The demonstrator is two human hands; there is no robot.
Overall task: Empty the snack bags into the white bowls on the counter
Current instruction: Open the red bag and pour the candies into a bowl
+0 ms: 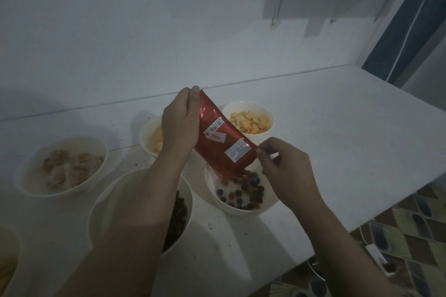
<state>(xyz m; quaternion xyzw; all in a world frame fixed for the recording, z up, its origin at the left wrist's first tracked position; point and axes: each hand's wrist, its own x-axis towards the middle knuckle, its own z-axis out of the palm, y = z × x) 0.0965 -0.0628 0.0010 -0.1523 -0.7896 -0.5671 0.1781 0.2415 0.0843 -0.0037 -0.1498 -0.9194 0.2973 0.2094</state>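
A: Where is the red bag (pixel 223 138)?

B: Up in the air at the middle of the counter (pixel 337 128), tilted with its open mouth pointing down. The mouth hangs over the near-right white bowl (pixel 241 210), and coloured round candies (pixel 243 189) lie in that bowl, some right under the opening.

A: And the hands?

B: The left hand (pixel 179 125) grips the bag's upper, far end, fingers curled round its edge. The right hand (pixel 282 166) pinches the lower right corner of the bag between thumb and fingertips; the other fingers are loosely bent.

A: What about the other bowls?

B: A far bowl (pixel 248 118) to the right of the bag holds yellow round snacks. Another bowl (pixel 147 136), partly hidden behind the left hand, holds pale yellow pieces. At the left, a wide bowl (pixel 61 166) holds brownish, mixed pieces. A large near bowl (pixel 142 207) lies under the left forearm, with something dark inside; I cannot tell what. One more bowl (pixel 9 255) is cut off at the near left edge, with something yellow in it.

A: Beyond the counter?

B: A plain white wall (pixel 120 31), and patterned floor tiles (pixel 410 236) at the near right.
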